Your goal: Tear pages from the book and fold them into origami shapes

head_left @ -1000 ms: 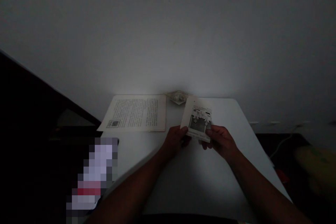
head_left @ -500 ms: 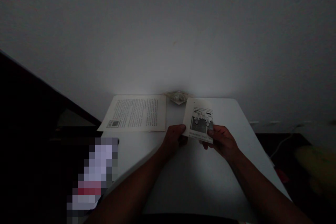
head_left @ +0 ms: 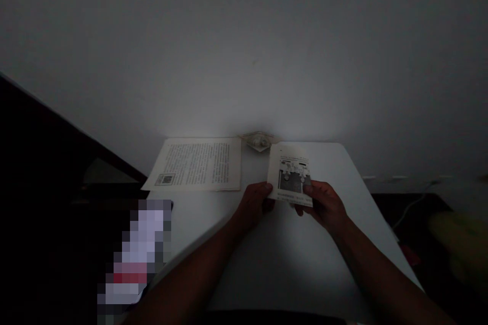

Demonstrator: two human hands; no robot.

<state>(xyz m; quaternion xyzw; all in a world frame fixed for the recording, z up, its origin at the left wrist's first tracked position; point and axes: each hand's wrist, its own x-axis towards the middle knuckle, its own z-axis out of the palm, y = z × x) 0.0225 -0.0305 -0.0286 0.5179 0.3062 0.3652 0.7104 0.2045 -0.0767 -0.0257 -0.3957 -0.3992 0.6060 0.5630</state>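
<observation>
Between my hands is a folded sheet of printed paper (head_left: 292, 175), with text and a dark picture facing up. My left hand (head_left: 256, 200) pinches its lower left edge, thumb on top. At the lower right corner my right hand (head_left: 326, 203) grips it, thumb over the picture and fingers underneath. The paper is held above the white table (head_left: 267, 259). Behind it, against the wall, sits a folded paper boat-like shape (head_left: 260, 141). Flat sheets of printed paper (head_left: 198, 165) with a square code lie to the left.
A pixelated, screen-like object (head_left: 139, 254) lies at the table's left edge, by my left forearm. The pale wall (head_left: 244, 61) rises directly behind the table. On the right, a thin cable (head_left: 409, 209) and a blurred yellowish thing (head_left: 459, 244) are beyond the table edge.
The folded paper has shifted very slightly to the right, its lower edge most of all. Both hands keep their hold, and the other things stay in place.
</observation>
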